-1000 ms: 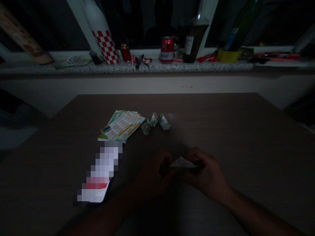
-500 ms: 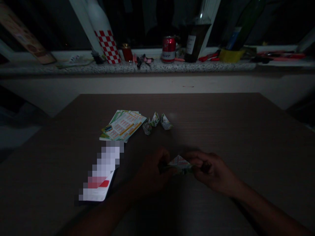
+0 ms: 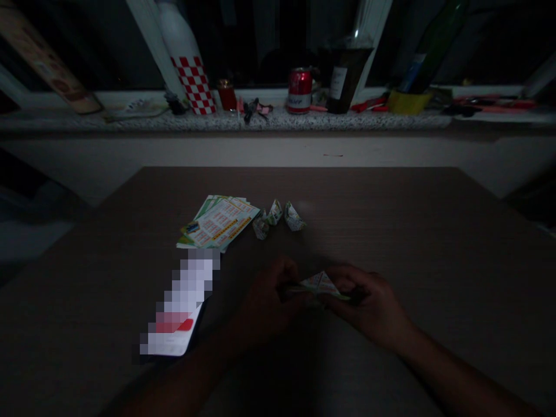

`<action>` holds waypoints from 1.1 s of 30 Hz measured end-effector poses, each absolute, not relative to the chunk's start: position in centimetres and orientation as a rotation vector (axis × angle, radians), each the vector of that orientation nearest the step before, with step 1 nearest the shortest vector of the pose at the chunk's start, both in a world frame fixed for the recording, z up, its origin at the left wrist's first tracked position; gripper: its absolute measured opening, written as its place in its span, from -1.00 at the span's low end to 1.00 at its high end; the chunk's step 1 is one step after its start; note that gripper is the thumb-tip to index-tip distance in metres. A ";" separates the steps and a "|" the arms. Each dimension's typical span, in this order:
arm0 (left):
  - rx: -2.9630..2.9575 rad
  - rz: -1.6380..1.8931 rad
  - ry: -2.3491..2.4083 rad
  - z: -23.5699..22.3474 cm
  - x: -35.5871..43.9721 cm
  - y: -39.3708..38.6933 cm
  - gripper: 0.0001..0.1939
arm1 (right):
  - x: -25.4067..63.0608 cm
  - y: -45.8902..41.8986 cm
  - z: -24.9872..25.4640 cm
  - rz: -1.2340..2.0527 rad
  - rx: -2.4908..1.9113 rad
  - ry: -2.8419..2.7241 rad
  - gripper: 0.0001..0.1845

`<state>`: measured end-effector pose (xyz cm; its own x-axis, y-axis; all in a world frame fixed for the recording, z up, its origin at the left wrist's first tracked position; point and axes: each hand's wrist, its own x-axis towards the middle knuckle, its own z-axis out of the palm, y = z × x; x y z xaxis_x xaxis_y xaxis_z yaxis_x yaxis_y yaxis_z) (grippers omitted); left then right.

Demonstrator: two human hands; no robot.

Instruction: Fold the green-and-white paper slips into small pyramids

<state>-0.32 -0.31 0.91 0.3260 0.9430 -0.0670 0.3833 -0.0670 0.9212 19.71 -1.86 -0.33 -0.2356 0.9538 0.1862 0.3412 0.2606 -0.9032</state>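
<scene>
A partly folded piece of printed paper (image 3: pixel 322 282), with a pointed triangular top, is held between both hands above the table. My left hand (image 3: pixel 271 298) pinches its left side, fingers closed. My right hand (image 3: pixel 369 301) grips the right side, its thumb along the lower front of the paper. Beyond the hands, three small folded paper boats stand on the table, one of them a separate boat (image 3: pixel 294 216) on the right. To their left lies a loose stack of printed sheets (image 3: pixel 221 223) in green, white and yellow.
A lit phone (image 3: pixel 174 336), its screen mostly blurred out, lies by my left forearm on the brown table (image 3: pixel 391 214). Along the granite windowsill (image 3: pixel 278 123) stand a red can (image 3: pixel 299 91), a checkered bottle (image 3: pixel 194 81), a dark bottle (image 3: pixel 341 81) and a yellow holder (image 3: pixel 408 102).
The folded paper has tilted and its peak has shifted slightly right. My right thumb has slid inward along its lower front. My left hand still holds its side.
</scene>
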 end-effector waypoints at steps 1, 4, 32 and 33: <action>1.589 0.747 1.191 1.0 -0.5 -0.2 -0.77 | 19.8 -1.8 -0.2 1.006 -1.186 -1.709 -0.79; 1.496 0.755 1.111 1.3 -1.1 0.0 -0.79 | 19.9 -1.7 -0.1 1.053 -1.178 -1.646 -0.79; 1.455 0.752 1.240 1.4 -0.6 -0.2 -0.86 | 20.1 -1.9 -0.2 0.870 -1.096 -1.614 -0.78; 1.471 0.751 1.242 1.4 -0.6 -0.2 -0.84 | 20.1 -1.9 -0.2 0.870 -1.100 -1.615 -0.78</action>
<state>-0.56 -0.21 1.38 0.2725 0.9508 -0.1473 0.3113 0.0578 0.9486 20.07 -1.91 -0.22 -0.1316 0.9399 0.3150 0.2543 0.3391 -0.9057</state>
